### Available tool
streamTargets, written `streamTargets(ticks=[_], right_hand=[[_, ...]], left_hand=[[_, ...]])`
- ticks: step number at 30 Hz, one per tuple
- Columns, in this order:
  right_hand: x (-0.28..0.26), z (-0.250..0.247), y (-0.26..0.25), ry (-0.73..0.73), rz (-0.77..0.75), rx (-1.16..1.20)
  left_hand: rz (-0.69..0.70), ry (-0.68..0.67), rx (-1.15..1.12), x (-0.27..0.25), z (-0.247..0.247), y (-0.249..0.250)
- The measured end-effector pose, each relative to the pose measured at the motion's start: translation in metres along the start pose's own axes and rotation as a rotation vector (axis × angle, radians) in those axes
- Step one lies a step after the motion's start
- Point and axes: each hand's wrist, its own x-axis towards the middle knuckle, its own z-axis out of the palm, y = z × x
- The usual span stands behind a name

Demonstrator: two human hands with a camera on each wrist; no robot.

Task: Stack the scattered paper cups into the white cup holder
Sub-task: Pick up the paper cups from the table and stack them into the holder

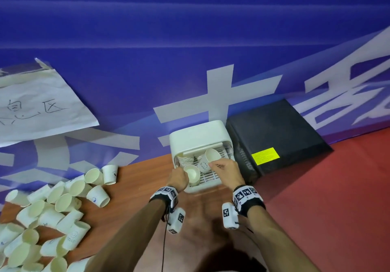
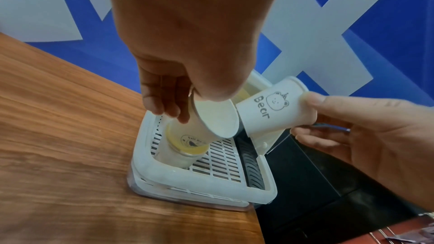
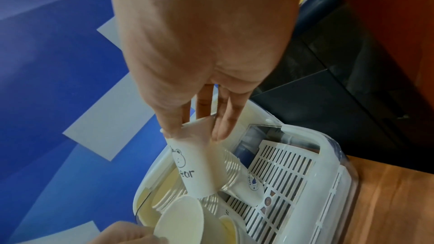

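Observation:
The white cup holder [image 1: 197, 134] stands at the table's far edge with its slatted tray [image 2: 223, 159] open toward me. My left hand [image 1: 179, 178] grips a tilted paper cup [image 2: 212, 120], whose base sits in the mouth of an upright cup [image 2: 176, 153] at the tray's front left. My right hand [image 1: 224, 169] pinches a "Bear" cup [image 2: 270, 110] by its base, tilted over the tray's back. Rows of nested cups [image 3: 231, 172] lie inside the holder. A pile of loose cups [image 1: 52, 214] covers the table's left side.
A black box [image 1: 278, 136] stands right beside the holder on a red surface [image 1: 329, 198]. A blue banner wall with a taped paper sign [image 1: 38, 107] rises directly behind. Bare wooden tabletop [image 1: 137, 189] lies between the pile and the holder.

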Motion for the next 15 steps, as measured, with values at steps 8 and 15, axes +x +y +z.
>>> streamTargets(ticks=[8,15], right_hand=[[0.009,0.008,-0.010,-0.205,-0.110,-0.081],[0.006,0.024,-0.004,-0.293,-0.085,-0.173]], left_hand=[[0.015,-0.171,0.036,0.018,0.011,0.003],[0.131,-0.275,-0.028,0.031,0.031,-0.020]])
